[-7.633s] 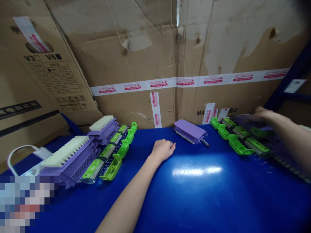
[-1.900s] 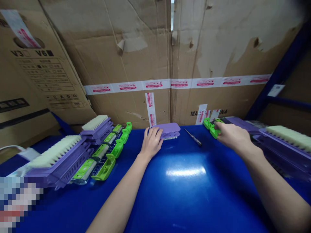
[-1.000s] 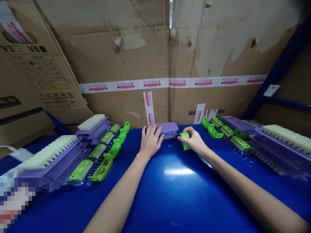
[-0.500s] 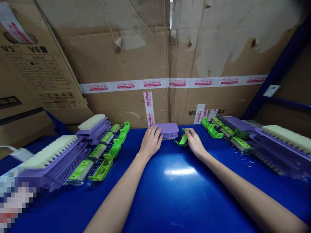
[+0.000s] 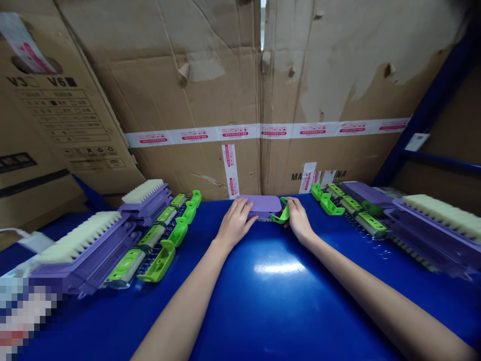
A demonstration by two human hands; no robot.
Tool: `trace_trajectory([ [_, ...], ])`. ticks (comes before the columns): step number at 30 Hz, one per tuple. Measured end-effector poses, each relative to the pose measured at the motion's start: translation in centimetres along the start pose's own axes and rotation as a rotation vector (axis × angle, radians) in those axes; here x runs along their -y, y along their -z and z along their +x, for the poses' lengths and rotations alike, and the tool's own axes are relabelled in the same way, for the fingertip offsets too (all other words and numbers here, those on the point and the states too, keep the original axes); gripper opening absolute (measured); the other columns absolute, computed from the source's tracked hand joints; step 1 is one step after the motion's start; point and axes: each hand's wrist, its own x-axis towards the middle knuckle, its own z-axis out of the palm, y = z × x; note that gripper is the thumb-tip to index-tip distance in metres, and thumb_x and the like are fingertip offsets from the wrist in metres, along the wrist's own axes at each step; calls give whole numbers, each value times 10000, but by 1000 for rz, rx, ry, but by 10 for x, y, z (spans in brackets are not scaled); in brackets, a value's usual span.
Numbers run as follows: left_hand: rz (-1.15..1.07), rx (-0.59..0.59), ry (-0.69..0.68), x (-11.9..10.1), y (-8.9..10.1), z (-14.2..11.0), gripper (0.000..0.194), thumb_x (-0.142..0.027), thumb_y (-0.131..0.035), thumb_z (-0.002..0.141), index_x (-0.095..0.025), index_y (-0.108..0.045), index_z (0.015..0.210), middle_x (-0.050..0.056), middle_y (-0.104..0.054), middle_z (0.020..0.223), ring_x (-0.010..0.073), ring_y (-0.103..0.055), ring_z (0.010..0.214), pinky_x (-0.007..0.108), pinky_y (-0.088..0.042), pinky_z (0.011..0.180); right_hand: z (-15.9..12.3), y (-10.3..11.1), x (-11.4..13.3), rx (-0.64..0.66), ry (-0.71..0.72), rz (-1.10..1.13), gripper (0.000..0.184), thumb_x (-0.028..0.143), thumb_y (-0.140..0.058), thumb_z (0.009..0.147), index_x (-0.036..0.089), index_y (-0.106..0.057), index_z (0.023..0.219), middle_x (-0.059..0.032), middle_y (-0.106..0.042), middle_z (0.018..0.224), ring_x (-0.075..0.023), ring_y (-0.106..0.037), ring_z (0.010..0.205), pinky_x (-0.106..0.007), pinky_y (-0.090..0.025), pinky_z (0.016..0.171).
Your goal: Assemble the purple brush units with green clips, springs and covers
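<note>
A purple brush body (image 5: 263, 203) with a smooth top lies bristles down at the back middle of the blue table. My left hand (image 5: 236, 218) grips its left end, fingers over the top and thumb along the near side. My right hand (image 5: 298, 216) is closed on a curved green plastic end cap (image 5: 281, 213), held upright at the brush body's right end. The cap's edge meets or nearly meets the body; whether it is seated I cannot tell. The right fingertips are partly hidden behind the cap.
On the left lie purple brush bodies (image 5: 90, 238) with cream bristles, several green caps (image 5: 160, 263) and clear-and-green parts (image 5: 126, 265). Similar brush bodies (image 5: 432, 235) and green caps (image 5: 330, 204) lie on the right. A cardboard wall (image 5: 195, 105) closes off the back.
My right hand has brought the green end cap left against the brush body's right end. The brush body has shifted slightly right under my left hand.
</note>
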Motion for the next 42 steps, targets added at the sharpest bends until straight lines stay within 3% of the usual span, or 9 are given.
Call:
trace_trajectory([
  [11, -21, -43, -53, 4, -4, 0, 342, -320, -571, 852, -117, -565, 1127, 149, -608, 1166, 261, -548, 1140, 444, -465, 982, 6, -15, 9, -37, -121, -147, 367, 486, -376, 819, 220, -563, 989, -45, -594, 855, -158, -561, 593, -266, -459, 377],
  [16, 58, -16, -53, 1, 4, 0, 378, -387, -574, 840, -143, -573, 1129, 152, -607, 1164, 285, -551, 1126, 547, -327, 1065, -5, -18, 13, 31, 67, -164, 415, 506, -341, 855, 209, -544, 1061, -67, -615, 899, -183, -578, 674, -266, -464, 434],
  [19, 77, 5, -68, -5, 7, 2, 578, -475, -614, 785, -131, -510, 1238, 185, -561, 1236, 325, -494, 1195, 583, -250, 1086, -15, -17, 17, 70, 233, -249, 393, 465, -326, 894, 199, -535, 1094, -82, -639, 963, -209, -605, 830, -324, -514, 661],
  [21, 77, 14, -91, -8, 8, 4, 708, -520, -617, 763, -118, -436, 1316, 211, -503, 1309, 347, -426, 1264, 589, -216, 1093, -20, -16, 19, 97, 362, -300, 368, 423, -313, 917, 193, -530, 1105, -96, -634, 1047, -217, -599, 945, -358, -484, 822],
  [25, 68, 61, -114, -9, 6, 5, 851, -553, -632, 729, -94, -338, 1383, 230, -447, 1362, 355, -373, 1305, 568, -200, 1098, -26, -14, 19, 158, 536, -375, 361, 378, -297, 941, 184, -496, 1171, -116, -614, 1130, -218, -582, 1036, -373, -444, 909],
  [34, -20, 63, -82, -12, 11, 4, 710, -373, -630, 731, -123, -376, 1345, 180, -520, 1259, 324, -457, 1200, 520, -279, 1058, -25, -9, 15, 196, 572, -405, 378, 378, -363, 934, 190, -447, 1251, -113, -615, 1132, -220, -600, 999, -381, -472, 874],
  [42, -8, 60, -39, -15, 14, 3, 665, -374, -599, 735, -146, -403, 1328, 164, -526, 1192, 321, -474, 1101, 484, -334, 966, -25, -6, 16, 270, 742, -462, 416, 335, -398, 924, 217, -418, 1323, -107, -581, 1235, -230, -556, 1124, -407, -433, 979],
])
